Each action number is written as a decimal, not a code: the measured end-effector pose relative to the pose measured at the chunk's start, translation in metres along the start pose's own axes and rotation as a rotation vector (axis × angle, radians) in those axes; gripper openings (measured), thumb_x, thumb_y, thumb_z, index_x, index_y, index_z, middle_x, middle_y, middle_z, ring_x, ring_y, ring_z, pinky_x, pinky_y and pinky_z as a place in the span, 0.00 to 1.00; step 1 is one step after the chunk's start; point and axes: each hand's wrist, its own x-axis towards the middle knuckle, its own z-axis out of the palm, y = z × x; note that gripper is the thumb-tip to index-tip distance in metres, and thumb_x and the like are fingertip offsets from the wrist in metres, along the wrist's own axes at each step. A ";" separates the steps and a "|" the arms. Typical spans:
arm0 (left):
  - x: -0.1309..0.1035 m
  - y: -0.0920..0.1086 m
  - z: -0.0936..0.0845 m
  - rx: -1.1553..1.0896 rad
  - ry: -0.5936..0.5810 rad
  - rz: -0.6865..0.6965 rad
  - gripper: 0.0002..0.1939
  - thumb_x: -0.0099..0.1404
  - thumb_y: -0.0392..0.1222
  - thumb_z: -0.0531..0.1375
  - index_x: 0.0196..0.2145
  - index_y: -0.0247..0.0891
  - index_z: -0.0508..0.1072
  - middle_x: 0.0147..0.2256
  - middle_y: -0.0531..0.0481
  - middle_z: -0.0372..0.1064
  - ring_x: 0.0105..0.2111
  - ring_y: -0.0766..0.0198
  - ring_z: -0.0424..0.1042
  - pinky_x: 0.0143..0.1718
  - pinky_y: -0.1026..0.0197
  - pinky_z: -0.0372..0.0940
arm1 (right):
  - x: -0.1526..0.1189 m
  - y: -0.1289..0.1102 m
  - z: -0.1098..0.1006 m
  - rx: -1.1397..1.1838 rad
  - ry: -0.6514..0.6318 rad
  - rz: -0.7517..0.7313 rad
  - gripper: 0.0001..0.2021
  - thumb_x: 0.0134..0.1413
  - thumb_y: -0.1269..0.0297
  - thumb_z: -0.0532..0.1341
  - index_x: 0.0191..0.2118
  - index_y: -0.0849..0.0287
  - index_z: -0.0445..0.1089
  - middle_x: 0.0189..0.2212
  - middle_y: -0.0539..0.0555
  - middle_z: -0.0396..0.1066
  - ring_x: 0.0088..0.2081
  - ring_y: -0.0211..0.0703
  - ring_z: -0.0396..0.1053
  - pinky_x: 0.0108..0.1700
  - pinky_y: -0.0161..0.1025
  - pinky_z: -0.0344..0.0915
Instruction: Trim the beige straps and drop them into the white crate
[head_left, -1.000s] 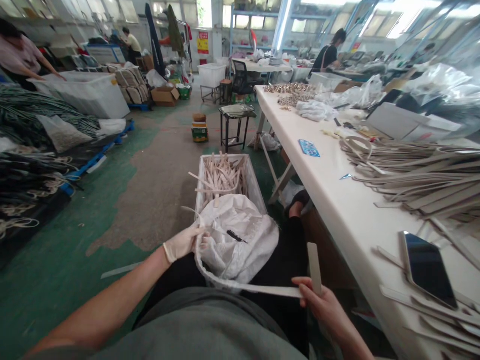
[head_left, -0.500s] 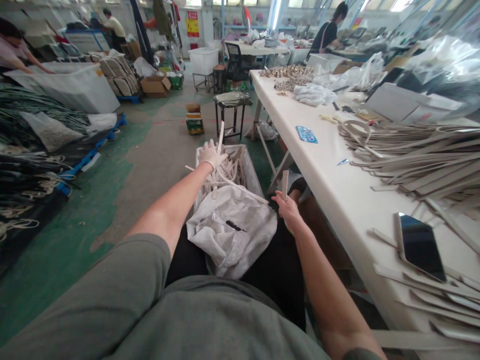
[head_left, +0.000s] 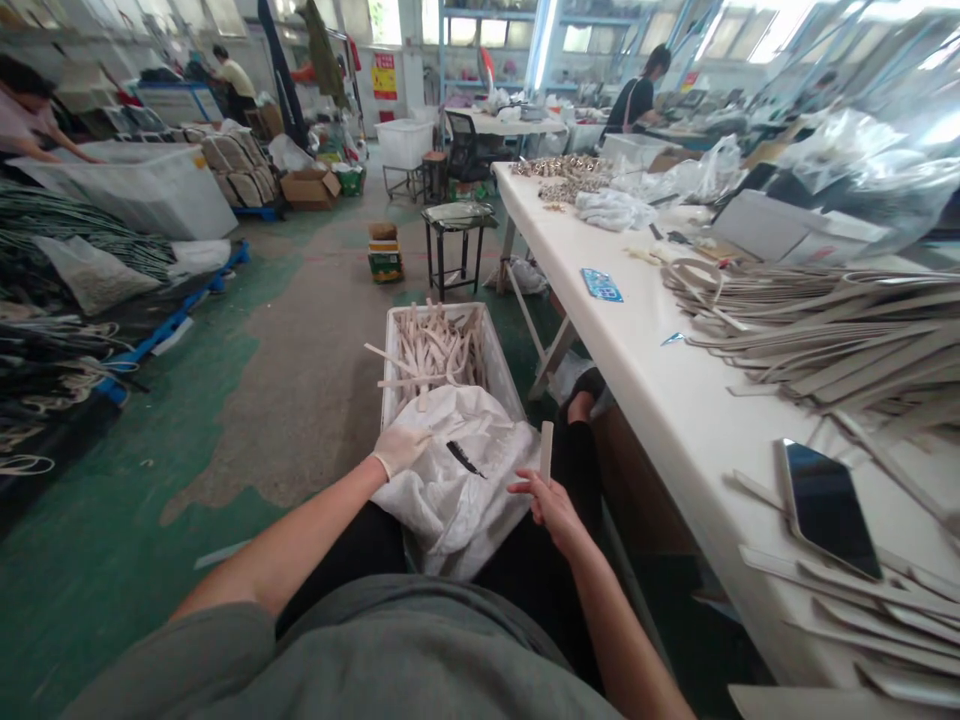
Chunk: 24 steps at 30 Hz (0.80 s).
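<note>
My left hand (head_left: 401, 450), in a pale glove, is at the left edge of a white woven sack (head_left: 457, 500) on my lap. Its fingers reach onto the cloth; whether they pinch anything is too small to tell. Upright in my right hand (head_left: 553, 505) is a short beige strip (head_left: 547, 452), held over the sack's right side with the index finger pointing left. Just beyond the sack, a white crate (head_left: 504, 365) holds a tangle of beige strips (head_left: 439, 345), some sticking out over its left rim.
To the right, a white table (head_left: 637, 340) bears long beige straps (head_left: 825, 330), a phone (head_left: 829, 508) and a blue card (head_left: 601, 285). A black stool (head_left: 459, 215) stands past the crate. Several people are at work farther off, one at a large bin (head_left: 165, 190).
My left hand has come back from the crate to the sack, and the curved strip it held is no longer in it. My right hand still holds its strip, slightly lower and further left.
</note>
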 end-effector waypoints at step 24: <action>-0.087 0.060 0.005 0.194 -0.237 0.401 0.10 0.59 0.45 0.66 0.36 0.36 0.80 0.33 0.47 0.78 0.31 0.63 0.75 0.37 0.61 0.70 | -0.017 -0.126 0.095 0.106 -0.343 -0.104 0.25 0.49 0.43 0.66 0.42 0.62 0.72 0.16 0.42 0.58 0.16 0.27 0.40 0.16 0.30 0.38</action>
